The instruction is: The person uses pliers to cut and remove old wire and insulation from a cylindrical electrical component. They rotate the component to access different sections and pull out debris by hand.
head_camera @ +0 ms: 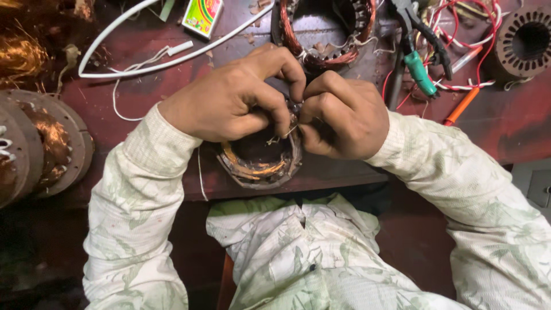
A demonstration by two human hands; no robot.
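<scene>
A round motor stator [261,163] with copper windings lies at the near edge of a dark red workbench [143,97]. Both hands meet over its top rim. My left hand [229,100] curls over the stator, thumb and forefinger pinching a thin wire [281,136] at the winding. My right hand [344,115] presses in from the right, its fingertips pinched on the same wire end. The far half of the stator is hidden under my fingers. Pale patterned sleeves cover both arms.
A second wound stator [327,28] sits just beyond my hands. Pliers with green grips [419,69], an orange pen [462,106] and red and white wires lie at right, near another stator core [525,43]. Stacked stators [40,146] stand left. A white cable [172,54] and a small colourful box [202,16] lie behind.
</scene>
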